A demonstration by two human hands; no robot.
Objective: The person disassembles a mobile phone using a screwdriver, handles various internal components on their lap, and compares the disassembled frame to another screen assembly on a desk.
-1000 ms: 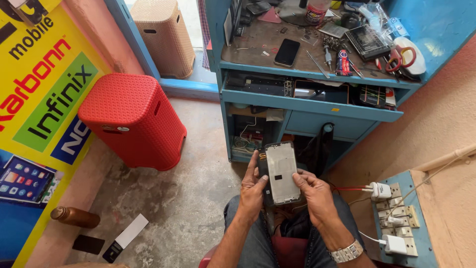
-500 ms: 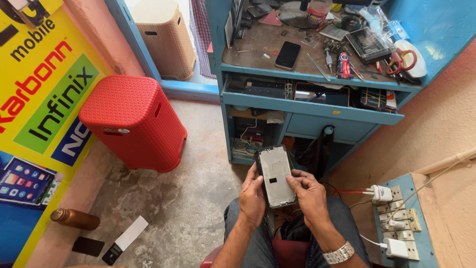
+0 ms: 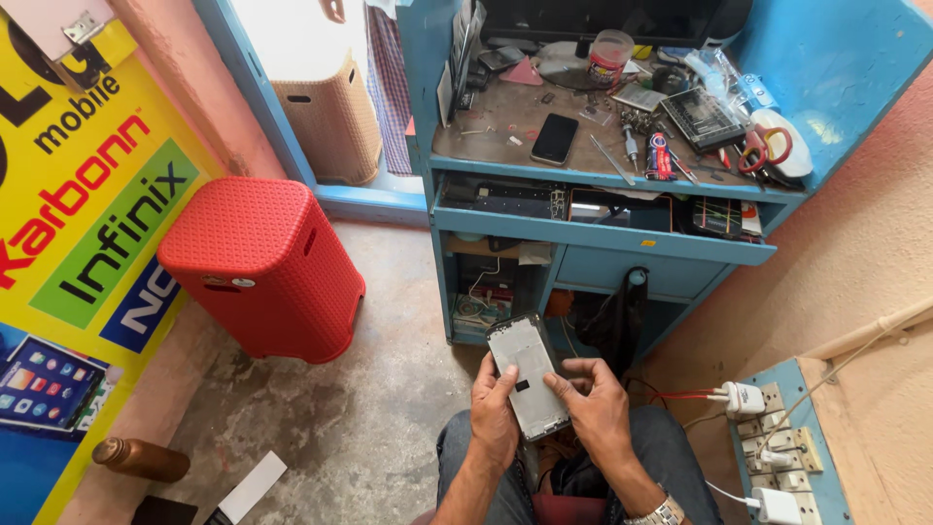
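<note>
While the phone panel [image 3: 528, 375] sits over the lap, both hands close on it: left hand [image 3: 494, 413] cups the left edge, right hand [image 3: 595, 406] has fingers on its face. Vs 1 s ago it's lower & flatter, grip shifted — prob. pressing/checking it. Count: 1 panel, 2 hands, 1 red stool [image 3: 260, 264], 1 black phone [image 3: 555, 138] on bench.

Phone repair shop — cluttered blue workbench [image 3: 544, 170], scissors [image 3: 763, 148], screwdrivers [image 3: 630, 146]
</note>
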